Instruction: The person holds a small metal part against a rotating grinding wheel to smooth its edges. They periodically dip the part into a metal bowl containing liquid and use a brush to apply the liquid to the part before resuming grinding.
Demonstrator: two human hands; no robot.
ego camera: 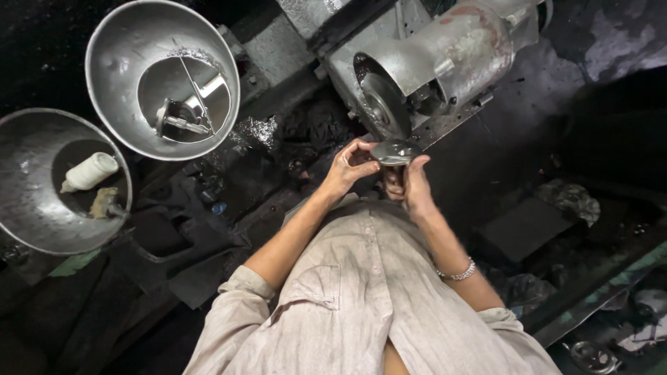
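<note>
Pale crumpled cotton shirt (361, 292) fills the near edge; beyond it both hands press a small round shiny metal dish (394, 151) to the grey polishing wheel (384, 104) of a bench machine.

Left hand (349, 169) has its fingers curled and clamped on the dish's left rim; right hand (410, 186), a silver chain bracelet (456, 272) on its wrist, is closed under and behind the dish, thumb on the rim; the dish looks thin, stiff, light and slick, likely warm and sharp-edged, so a firm pinch at opposite rims, fingertips clear of the wheel, seems the safest hold; the machine's dull grey motor housing (458, 52) crowds close above; well apart to the left stand two large spun-metal bowls, the upper bowl (114, 55) and the lower bowl (28, 146) holding a white plastic bottle (90, 171); dark greasy bench (229, 180) lies between.
</note>
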